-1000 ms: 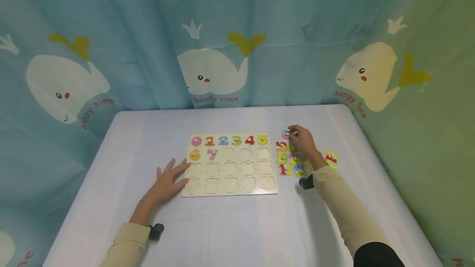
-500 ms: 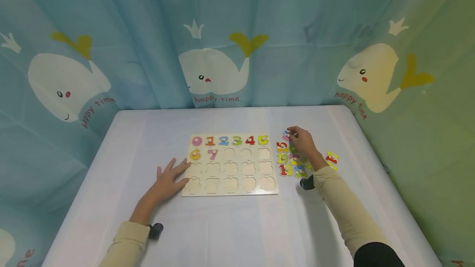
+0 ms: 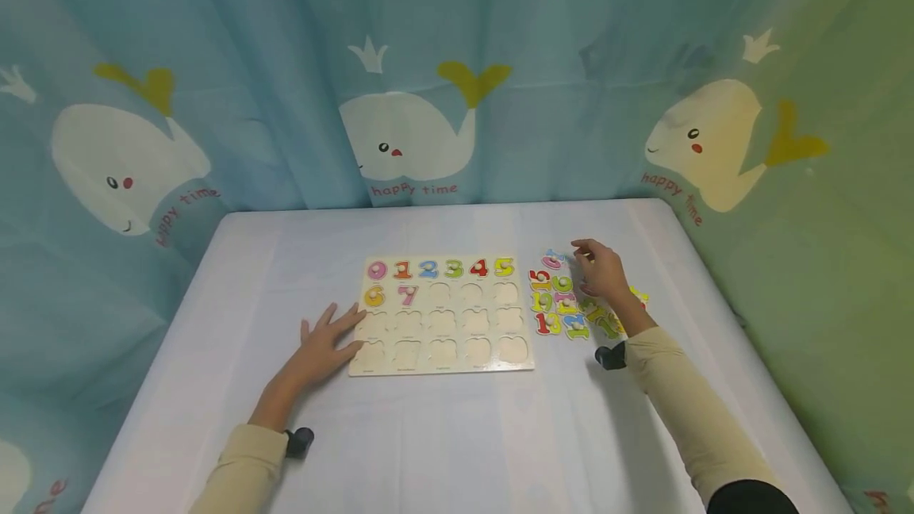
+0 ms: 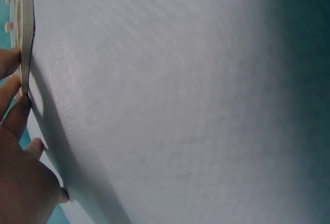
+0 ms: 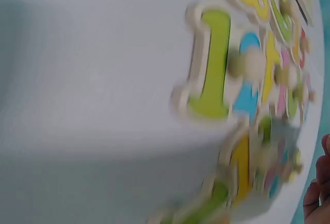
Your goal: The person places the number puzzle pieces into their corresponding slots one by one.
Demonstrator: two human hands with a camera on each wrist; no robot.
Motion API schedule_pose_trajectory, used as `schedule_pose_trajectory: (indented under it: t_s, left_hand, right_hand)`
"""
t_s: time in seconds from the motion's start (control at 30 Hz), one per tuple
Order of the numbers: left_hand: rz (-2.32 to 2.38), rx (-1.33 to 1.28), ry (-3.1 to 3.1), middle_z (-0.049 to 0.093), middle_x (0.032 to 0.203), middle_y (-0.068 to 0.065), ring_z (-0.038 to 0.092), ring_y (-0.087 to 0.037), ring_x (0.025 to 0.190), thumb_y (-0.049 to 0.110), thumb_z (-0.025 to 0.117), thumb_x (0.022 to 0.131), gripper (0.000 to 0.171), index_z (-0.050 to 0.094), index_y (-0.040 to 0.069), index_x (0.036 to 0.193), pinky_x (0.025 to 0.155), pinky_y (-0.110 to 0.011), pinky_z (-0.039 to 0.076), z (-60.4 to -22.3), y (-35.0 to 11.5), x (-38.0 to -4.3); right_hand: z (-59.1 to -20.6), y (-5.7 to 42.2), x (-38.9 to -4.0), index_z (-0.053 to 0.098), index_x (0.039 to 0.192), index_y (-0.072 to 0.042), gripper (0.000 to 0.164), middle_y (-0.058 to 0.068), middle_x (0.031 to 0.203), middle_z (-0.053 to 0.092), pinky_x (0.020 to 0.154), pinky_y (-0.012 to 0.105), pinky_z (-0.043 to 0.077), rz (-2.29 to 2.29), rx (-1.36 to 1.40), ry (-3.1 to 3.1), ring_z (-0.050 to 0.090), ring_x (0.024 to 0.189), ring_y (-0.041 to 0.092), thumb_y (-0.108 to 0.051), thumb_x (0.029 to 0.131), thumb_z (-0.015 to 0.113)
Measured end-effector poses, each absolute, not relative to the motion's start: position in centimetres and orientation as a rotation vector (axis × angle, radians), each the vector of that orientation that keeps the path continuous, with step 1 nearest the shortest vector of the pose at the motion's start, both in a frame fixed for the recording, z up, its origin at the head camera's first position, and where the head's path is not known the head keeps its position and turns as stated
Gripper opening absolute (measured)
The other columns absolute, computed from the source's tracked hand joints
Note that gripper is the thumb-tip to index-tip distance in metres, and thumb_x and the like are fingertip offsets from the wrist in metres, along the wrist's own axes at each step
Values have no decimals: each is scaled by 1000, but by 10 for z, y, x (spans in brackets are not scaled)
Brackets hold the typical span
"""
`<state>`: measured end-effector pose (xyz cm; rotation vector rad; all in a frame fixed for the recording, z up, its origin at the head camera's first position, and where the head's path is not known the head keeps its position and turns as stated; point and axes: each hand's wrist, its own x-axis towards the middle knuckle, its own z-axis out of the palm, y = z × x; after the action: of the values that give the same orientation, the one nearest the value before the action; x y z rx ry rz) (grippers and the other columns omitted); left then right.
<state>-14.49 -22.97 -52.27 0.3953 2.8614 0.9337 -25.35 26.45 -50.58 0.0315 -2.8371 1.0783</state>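
Observation:
A cream number-puzzle board (image 3: 424,339) lies mid-table, its top row filled with the numbers 0 to 5 and the row below starting with 6 (image 3: 374,296) and 7 (image 3: 407,295). At the board's left edge rests my left hand (image 3: 321,351), fingers spread, fingertips touching the rim. Over the loose number pieces right of the board hovers my right hand (image 3: 601,270), fingers loosely bent, nothing visible between them. Just left of its fingertips lies a pink-and-blue piece (image 3: 553,259). In the right wrist view, that hand's fingers (image 5: 324,172) show only at the right edge.
Several knobbed pieces sit close together beside the board, including a red-and-yellow 13 (image 3: 547,324) and a green-and-blue piece (image 5: 215,64). Others lie partly hidden under the right forearm. A whale-print curtain (image 3: 286,101) hangs behind the white table (image 3: 428,443).
My right hand has moved right, away from the pink-and-blue piece, which stays on the table and now shows more fully. The left hand has stayed at the board's edge.

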Motion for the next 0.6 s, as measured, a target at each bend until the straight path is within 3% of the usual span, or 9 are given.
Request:
schedule_pose_trajectory:
  t_s: [0.07,0.37,0.47,0.6]
  left_hand:
    - [938,388,2864,37,146,-14,12,-43,137,27,63,88,54,49,11,137,99,-70,-9,-522,-231,-144]
    - [936,370,2858,37,146,-14,12,-43,138,27,62,89,53,48,11,138,99,-70,-9,-522,-233,-143]
    - [964,365,2858,37,145,-15,12,-44,137,25,63,88,53,49,9,137,99,-71,-10,-521,-234,-141]
    - [989,376,2853,38,144,-16,12,-44,137,22,64,88,52,50,8,136,98,-71,-11,-523,-235,-139]
  right_hand:
    - [-503,272,-249,53,127,-2,30,19,113,58,79,44,46,1071,34,-2821,52,103,34,-11,98,49]
    - [-503,302,-232,53,127,-6,32,14,108,60,56,34,47,1087,-146,-2797,52,95,28,-19,99,44]
    - [-506,306,-233,51,130,-3,36,18,111,58,61,33,48,1177,-242,-2721,52,99,32,-19,99,47]
    - [-512,300,-242,46,135,-1,41,22,119,56,85,43,46,1223,-222,-2748,51,109,37,-16,97,51]
